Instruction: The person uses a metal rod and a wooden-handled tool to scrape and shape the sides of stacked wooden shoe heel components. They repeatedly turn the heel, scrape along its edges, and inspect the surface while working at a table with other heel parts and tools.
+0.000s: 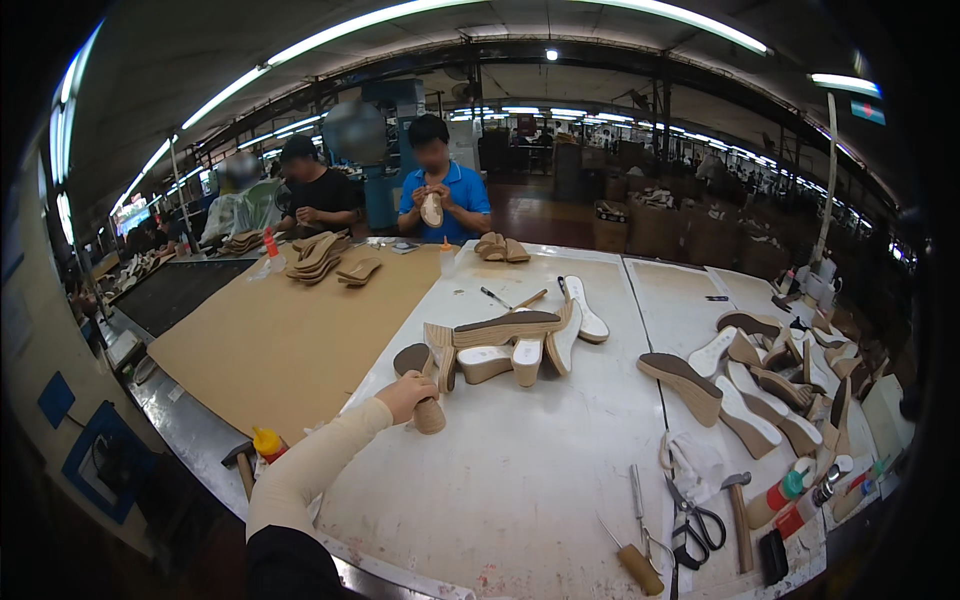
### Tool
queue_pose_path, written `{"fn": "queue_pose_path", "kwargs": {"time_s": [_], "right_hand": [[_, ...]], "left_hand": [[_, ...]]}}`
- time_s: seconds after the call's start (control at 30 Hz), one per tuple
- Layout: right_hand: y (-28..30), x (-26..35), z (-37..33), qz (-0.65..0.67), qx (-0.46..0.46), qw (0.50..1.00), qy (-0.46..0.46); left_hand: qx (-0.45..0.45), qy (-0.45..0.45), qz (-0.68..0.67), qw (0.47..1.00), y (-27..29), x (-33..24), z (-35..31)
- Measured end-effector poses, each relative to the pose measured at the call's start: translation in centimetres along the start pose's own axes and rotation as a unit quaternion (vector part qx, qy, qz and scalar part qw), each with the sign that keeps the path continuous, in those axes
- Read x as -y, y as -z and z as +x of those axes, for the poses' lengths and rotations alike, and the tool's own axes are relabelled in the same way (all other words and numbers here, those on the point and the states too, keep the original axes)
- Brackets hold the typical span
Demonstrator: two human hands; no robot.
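Head view, and from where I stand the left hand [405, 393] is wrapped round a tan wedge sole [430, 419] over the white tabletop [470, 490]; no right hand shows. I'd judge the piece light, stiff and hardly slippery, best gripped around its thick heel. Just beyond sit more piled soles [505, 328].

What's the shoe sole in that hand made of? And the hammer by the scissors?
The shoe sole might be wood, cork or plastic: tan, dull, faintly lined. The hammer probably has a wooden handle, dull brown, and a metal head, gray.
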State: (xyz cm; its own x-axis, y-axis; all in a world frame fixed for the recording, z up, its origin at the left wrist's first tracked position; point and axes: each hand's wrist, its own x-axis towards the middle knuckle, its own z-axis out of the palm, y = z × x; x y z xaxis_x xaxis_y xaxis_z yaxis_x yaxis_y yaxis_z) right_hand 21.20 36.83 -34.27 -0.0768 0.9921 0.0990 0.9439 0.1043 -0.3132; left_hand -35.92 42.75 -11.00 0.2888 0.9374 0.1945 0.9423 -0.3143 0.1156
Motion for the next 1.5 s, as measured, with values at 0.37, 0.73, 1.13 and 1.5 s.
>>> {"fn": "queue_pose_path", "kwargs": {"time_s": [0.37, 0.73, 1.13, 1.5], "right_hand": [[-5.0, -4.0, -10.1, 0.032, 0.010, 0.999, 0.010], [-5.8, -8.1, -10.7, 0.045, -0.007, 0.997, 0.064], [10.5, 0.2, -17.3, 0.046, 0.335, 0.936, 0.094], [23.5, 10.6, -11.5, 0.477, 0.290, 0.813, 0.165]], "left_hand": [[0.049, 0.209, -0.168, 0.962, 5.0, -10.5, -6.0], [-0.182, 0.419, -0.316, 0.832, -0.2, -16.3, -10.8], [-0.051, 0.234, -0.710, 0.663, -0.2, -28.0, -15.2], [-0.154, 0.193, -0.502, 0.829, -5.1, -34.4, -12.4]]}}
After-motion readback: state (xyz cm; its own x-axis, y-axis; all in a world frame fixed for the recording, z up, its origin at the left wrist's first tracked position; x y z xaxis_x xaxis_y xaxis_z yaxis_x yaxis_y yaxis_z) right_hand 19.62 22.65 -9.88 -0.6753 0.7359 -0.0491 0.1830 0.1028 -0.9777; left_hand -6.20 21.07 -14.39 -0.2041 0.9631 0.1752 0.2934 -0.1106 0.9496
